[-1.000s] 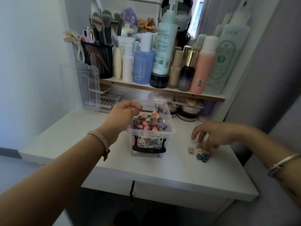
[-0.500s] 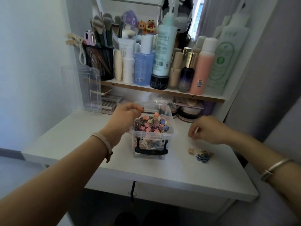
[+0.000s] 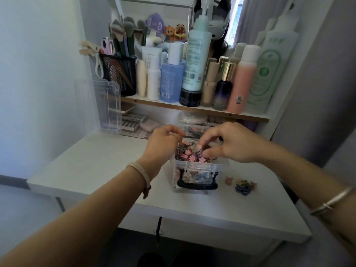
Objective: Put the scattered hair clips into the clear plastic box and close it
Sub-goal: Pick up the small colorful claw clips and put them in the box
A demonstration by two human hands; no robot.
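Observation:
The clear plastic box (image 3: 200, 167) stands open on the white desk (image 3: 92, 166), heaped with small coloured hair clips (image 3: 189, 156); a black handle runs across its front. My left hand (image 3: 162, 146) holds the box at its far left rim, fingers curled. Over the pile hovers my right hand (image 3: 229, 144), whose fingertips pinch a small pale clip (image 3: 198, 146). To the right of the box, a beige clip (image 3: 228, 180) and a small cluster of dark and tan clips (image 3: 245, 186) lie on the desk.
A clear lid (image 3: 107, 106) leans upright against the wall at the back left. Behind the box a shelf (image 3: 192, 108) carries bottles, with a black mesh cup of brushes (image 3: 119, 74) at its left end. Small cases and jars sit under the shelf.
My right hand rose from the loose clips on the desk, closed, and moved left to above the box. My left hand stayed at the box's rim.

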